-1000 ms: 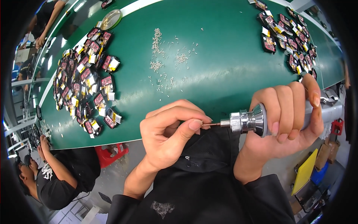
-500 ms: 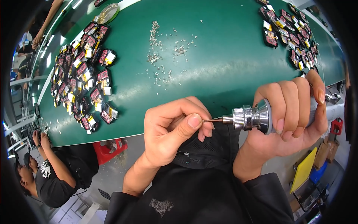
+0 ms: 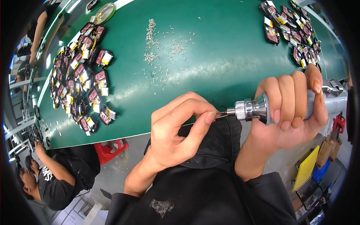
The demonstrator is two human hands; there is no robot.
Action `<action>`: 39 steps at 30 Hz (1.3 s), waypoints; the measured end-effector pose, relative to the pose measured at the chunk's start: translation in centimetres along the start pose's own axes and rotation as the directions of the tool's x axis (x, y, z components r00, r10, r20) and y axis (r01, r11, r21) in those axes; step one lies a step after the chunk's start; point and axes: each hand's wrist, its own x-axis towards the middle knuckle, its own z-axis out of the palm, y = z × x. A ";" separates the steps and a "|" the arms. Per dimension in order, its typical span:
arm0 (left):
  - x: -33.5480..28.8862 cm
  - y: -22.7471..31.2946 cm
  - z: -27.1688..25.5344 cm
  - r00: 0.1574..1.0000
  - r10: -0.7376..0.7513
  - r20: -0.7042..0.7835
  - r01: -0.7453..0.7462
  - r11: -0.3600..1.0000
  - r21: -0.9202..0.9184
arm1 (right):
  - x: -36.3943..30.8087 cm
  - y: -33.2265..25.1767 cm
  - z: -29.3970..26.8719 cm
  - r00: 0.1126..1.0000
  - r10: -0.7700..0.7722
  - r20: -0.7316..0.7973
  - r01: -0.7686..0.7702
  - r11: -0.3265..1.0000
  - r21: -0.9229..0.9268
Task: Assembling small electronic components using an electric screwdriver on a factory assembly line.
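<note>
My right hand [image 3: 288, 103] is wrapped round a grey and silver electric screwdriver [image 3: 250, 109], which lies level and points left. From its nose sticks a thin dark bit [image 3: 222, 112]. At the tip of that bit, the thumb and forefinger of my left hand [image 3: 180, 129] are pinched together; the fingertips cover its end, so whether a screw is between them cannot be seen. Both hands are held over the near edge of the green table [image 3: 123, 127]. Beyond my left hand, many small silver screws [image 3: 150, 37] are scattered across the tabletop.
A heap of small black device housings with white battery packs [image 3: 77, 75] covers the table's left side; a similar group [image 3: 290, 28] lies at far right. A clear round dish [image 3: 104, 14] sits at far left. Another person [image 3: 56, 183] works at left near a red stool [image 3: 111, 150].
My left hand has moved right along the bit, closer to the screwdriver's nose, so less of the bit shows. The screwdriver has risen slightly.
</note>
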 end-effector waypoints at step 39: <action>10.8 1.1 -4.3 0.827 0.130 0.547 -0.478 0.675 0.562 | -2.1 -0.8 -4.9 0.966 0.135 -0.222 -0.115 0.988 0.103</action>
